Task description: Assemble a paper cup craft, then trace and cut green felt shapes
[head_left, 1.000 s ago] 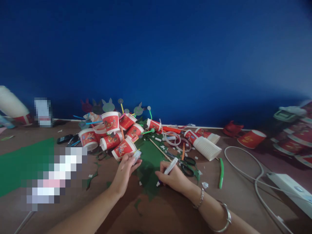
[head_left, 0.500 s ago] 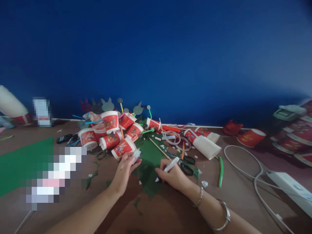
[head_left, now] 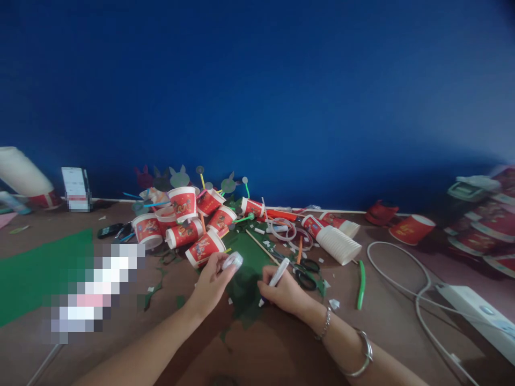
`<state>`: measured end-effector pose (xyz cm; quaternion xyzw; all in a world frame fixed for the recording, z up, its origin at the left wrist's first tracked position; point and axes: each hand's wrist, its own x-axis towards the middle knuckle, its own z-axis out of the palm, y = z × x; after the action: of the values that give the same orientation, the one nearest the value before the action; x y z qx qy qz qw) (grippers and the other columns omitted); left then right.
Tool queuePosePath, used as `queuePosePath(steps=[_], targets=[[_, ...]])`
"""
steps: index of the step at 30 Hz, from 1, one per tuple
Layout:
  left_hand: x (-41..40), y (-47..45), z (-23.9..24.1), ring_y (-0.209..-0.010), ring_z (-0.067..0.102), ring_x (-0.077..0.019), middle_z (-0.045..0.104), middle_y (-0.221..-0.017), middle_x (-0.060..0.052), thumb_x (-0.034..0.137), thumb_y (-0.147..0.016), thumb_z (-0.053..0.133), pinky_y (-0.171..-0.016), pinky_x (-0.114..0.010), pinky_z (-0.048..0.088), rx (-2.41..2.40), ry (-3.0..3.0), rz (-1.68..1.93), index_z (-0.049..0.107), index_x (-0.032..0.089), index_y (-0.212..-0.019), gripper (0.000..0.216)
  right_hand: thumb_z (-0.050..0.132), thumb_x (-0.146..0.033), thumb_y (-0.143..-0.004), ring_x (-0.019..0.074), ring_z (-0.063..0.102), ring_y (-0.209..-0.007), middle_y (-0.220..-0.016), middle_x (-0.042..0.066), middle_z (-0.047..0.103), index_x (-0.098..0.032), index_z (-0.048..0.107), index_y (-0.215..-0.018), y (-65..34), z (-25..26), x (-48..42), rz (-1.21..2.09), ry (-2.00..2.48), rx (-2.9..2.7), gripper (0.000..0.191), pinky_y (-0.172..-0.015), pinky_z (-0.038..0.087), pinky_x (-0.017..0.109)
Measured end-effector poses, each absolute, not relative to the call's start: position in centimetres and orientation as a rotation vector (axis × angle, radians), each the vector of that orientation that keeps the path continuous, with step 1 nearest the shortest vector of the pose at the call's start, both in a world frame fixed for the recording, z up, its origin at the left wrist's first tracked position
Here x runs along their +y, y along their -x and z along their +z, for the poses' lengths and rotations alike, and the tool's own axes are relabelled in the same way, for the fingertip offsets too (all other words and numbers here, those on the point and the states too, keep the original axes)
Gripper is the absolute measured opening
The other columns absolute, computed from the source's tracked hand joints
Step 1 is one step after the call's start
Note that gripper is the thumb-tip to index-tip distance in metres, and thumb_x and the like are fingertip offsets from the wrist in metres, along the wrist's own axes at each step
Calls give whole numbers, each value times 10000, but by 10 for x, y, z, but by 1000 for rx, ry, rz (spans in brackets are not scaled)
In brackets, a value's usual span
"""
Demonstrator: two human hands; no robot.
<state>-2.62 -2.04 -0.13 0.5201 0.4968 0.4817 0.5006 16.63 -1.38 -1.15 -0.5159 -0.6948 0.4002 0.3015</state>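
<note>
My left hand [head_left: 211, 283] holds a small white round piece [head_left: 232, 261] between thumb and fingertips, raised just above the floor [head_left: 281, 354]; it is too blurred to identify further. My right hand [head_left: 284, 294] has its fingers closed around a white marker [head_left: 278, 272] in a writing grip. The marker tip points down onto the dark green sheet [head_left: 245, 279], which lies between both hands. The sheet has ragged, cut edges, and small green and white offcuts lie scattered around it. I cannot tell whether any line is drawn on it yet. Judged from the layout, marking of this sheet is the step in hand. A pile of red cups [head_left: 189, 225] lies just beyond my left hand. Several of them already carry coloured straws and paper cutouts, so that portion appears finished. A stack of white cups [head_left: 340, 245] lies on its side to the right, with nothing fitted to it. The scissors [head_left: 306, 273] lie just beside my right hand, and a wooden stick [head_left: 261, 245] lies across the far edge of the sheet. A larger green sheet [head_left: 36, 273] lies well apart at the left and appears uncut along its visible edges.
</note>
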Motion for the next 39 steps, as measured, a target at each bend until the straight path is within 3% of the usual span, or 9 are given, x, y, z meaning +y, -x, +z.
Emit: queuePosePath(steps=[7,12,17,22,29,39], targets=[[-8,7,4,-669,533,-154,521,-683,32,461,-764,547,-615,-264,413,1314,-1380,1039,503,193,-823,278,549,-191,-662,64,406,-396,-425,-75,424,-198,380,-517,-167,-7,-16,1206,1332,-1803,222,-372,277,158],[16,-9,-7,-753,575,-173,550,-782,-12,479,-783,493,-604,-265,457,1255,-1349,1138,483,184,-824,297,554,-260,-714,67,421,-346,-422,-81,444,-204,386,-557,-168,-4,-13,1413,1306,-1694,236,-332,272,158],[29,-8,-12,-649,563,-144,551,-750,1,456,-785,515,-518,-237,440,1180,-1384,1157,464,186,-879,290,571,-337,-745,74,475,-417,-486,-72,484,-195,443,-646,-166,-4,-11,1373,1221,-1620,215,-382,330,155],[29,-4,-12,-616,561,-131,557,-728,13,434,-795,516,-546,-250,464,1152,-1397,1156,469,186,-885,268,564,-291,-750,73,462,-436,-482,-44,521,-184,461,-593,-165,-3,-11,1227,1248,-1649,216,-421,338,166],[34,-2,-13,-589,547,-119,543,-697,28,420,-799,517,-538,-246,455,1183,-1395,1163,456,188,-870,250,560,-255,-714,67,418,-321,-370,-83,443,-208,380,-539,-163,-9,-11,1204,1343,-1591,256,-335,293,154],[35,-2,-14,-594,555,-126,552,-704,23,426,-783,535,-543,-257,457,1186,-1390,1169,459,184,-861,265,570,-277,-722,91,487,-372,-410,-44,538,-196,437,-543,-163,-1,-14,1223,1314,-1706,237,-375,329,167]])
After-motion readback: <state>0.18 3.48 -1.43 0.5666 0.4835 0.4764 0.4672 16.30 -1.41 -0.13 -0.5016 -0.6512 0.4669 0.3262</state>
